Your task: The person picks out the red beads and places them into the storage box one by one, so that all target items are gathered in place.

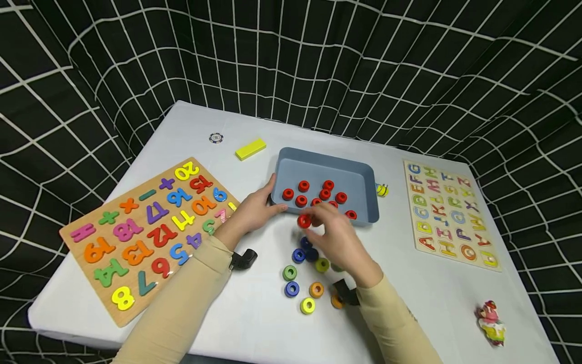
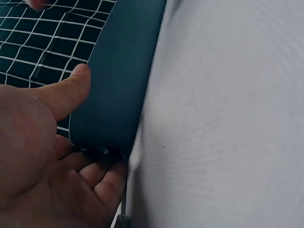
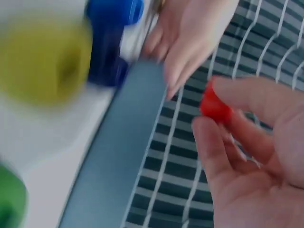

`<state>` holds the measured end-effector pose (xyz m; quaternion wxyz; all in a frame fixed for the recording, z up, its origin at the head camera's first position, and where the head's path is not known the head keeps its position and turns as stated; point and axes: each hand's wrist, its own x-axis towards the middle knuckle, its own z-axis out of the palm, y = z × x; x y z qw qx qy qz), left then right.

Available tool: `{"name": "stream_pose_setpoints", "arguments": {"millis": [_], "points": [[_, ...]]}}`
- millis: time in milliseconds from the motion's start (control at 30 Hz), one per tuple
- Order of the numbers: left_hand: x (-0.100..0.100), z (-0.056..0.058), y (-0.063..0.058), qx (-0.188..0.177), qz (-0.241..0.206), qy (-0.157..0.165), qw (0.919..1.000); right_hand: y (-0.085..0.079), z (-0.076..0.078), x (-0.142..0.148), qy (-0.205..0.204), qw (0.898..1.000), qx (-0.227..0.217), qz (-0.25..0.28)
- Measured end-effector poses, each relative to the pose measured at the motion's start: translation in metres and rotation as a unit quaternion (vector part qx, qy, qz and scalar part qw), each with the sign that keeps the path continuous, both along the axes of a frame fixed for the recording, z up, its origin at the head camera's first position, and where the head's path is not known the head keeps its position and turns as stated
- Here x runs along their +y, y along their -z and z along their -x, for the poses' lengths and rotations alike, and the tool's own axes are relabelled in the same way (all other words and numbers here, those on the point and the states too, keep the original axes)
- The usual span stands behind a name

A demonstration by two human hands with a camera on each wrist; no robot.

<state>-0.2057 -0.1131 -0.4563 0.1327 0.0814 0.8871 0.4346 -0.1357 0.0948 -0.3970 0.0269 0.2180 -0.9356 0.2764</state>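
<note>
A blue-grey tray (image 1: 327, 169) lies on the white table with several red rings (image 1: 325, 194) inside. My left hand (image 1: 255, 208) grips its near left corner; in the left wrist view the thumb lies by the tray wall (image 2: 116, 80) and the fingers bend round the corner. Just in front of the near wall, my right hand (image 1: 338, 240) pinches one red ring (image 1: 303, 221) between thumb and fingers. That ring (image 3: 213, 102) also shows in the right wrist view, above the near wall. Nearer me lie loose blue, green, yellow and orange rings (image 1: 316, 289), some partly hidden by the right hand.
A wooden number board (image 1: 132, 202) covers the left side. An alphabet board (image 1: 447, 212) lies at the right, with a small figurine (image 1: 491, 323) nearer me. Behind are a yellow block (image 1: 250, 149) and a poker chip (image 1: 215, 138). A bee toy (image 1: 382, 190) sits beside the tray.
</note>
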Motion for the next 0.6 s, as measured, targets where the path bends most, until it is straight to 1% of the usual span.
{"name": "stream_pose_setpoints", "arguments": {"millis": [67,133,233,300,367,433,533,600], "points": [[0.001,0.0,0.002,0.004,-0.001,0.001,1.0,0.0,0.022,0.01,0.056,0.998,-0.028,0.023],[0.0,0.0,0.004,0.006,-0.003,-0.001,1.0,0.001,0.046,0.017,0.095,0.993,-0.061,0.04],[-0.001,-0.001,0.006,0.004,-0.004,-0.006,1.0,0.004,0.077,0.021,0.124,0.987,-0.098,0.039],[0.0,-0.001,0.007,0.002,-0.005,-0.007,1.0,0.006,0.093,0.021,0.13,0.985,-0.112,0.027],[0.001,-0.002,0.007,0.003,-0.005,-0.007,1.0,0.009,0.105,0.02,0.133,0.985,-0.112,0.012],[0.002,-0.002,0.007,0.004,-0.005,-0.005,1.0,0.01,0.113,0.019,0.139,0.984,-0.115,0.004],[0.002,-0.001,0.006,0.007,-0.004,-0.003,1.0,0.013,0.12,0.018,0.14,0.983,-0.122,-0.004],[0.002,0.0,0.005,0.01,-0.005,-0.001,0.9999,0.014,0.122,0.018,0.14,0.982,-0.125,-0.001]]}}
